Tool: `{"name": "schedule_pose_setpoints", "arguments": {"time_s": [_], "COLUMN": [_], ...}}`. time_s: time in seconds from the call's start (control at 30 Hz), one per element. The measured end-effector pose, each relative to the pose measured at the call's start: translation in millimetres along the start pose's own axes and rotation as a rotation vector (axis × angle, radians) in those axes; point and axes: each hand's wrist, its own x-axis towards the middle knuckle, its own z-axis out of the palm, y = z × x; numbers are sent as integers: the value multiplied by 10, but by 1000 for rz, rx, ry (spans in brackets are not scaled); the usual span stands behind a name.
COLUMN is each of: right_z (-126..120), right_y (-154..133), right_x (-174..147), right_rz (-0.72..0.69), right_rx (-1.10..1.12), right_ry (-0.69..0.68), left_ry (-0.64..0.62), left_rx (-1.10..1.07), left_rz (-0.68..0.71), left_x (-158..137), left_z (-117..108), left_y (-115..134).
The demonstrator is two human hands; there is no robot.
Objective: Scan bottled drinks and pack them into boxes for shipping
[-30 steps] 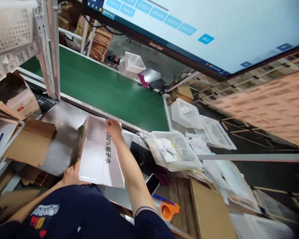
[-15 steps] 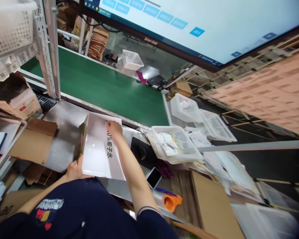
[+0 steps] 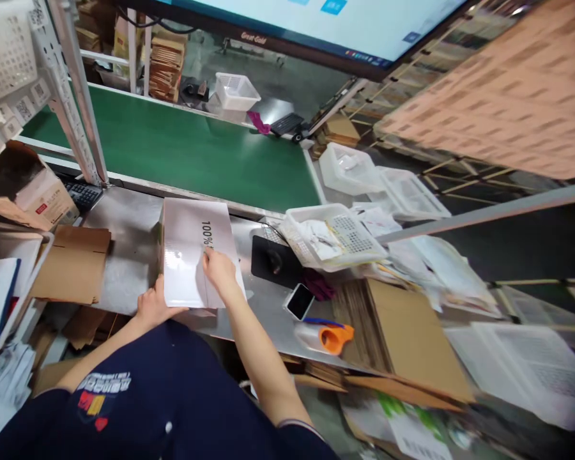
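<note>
Pressing white carton [image 3: 186,255] on steel bench [image 3: 124,255] | left hand [image 3: 152,308] grip clasping near edge | right hand [image 3: 219,271] flat on top

I see a warehouse packing station: a green conveyor belt [image 3: 196,153] runs past my steel bench [image 3: 124,255], with flattened cardboard boxes [image 3: 71,265], white plastic baskets [image 3: 335,239] and a large overhead screen [image 3: 316,19].

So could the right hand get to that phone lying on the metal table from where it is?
Probably yes: the right hand rests on the white box, and the phone lies uncovered just beside it.
</note>
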Motion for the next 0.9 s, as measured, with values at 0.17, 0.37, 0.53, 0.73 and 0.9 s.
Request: {"name": "schedule_pose_setpoints", "arguments": {"time_s": [0.17,0.37,0.53,0.73,0.9], "right_z": [176,515,544,119,-389], "right_y": [47,304,991,1561,1106], "right_x": [-636,-1523,-1642,-132,1444], "right_rz": [35,10,-27,-86,-242], "right_rx": [-15,70,582,947,886], "right_ry": [-66,-131,145,242,150], "left_ry": [-31,23,171,90,95], "left_rx": [32,-89,-286,-314,-355], "left_rz": [-28,22,130,73,31], "left_x": [-31,-54,-77,-66,-136], "left_z": [-136,-34,194,119,113], "left_y": [61,-54,-146,-208,-206]}}
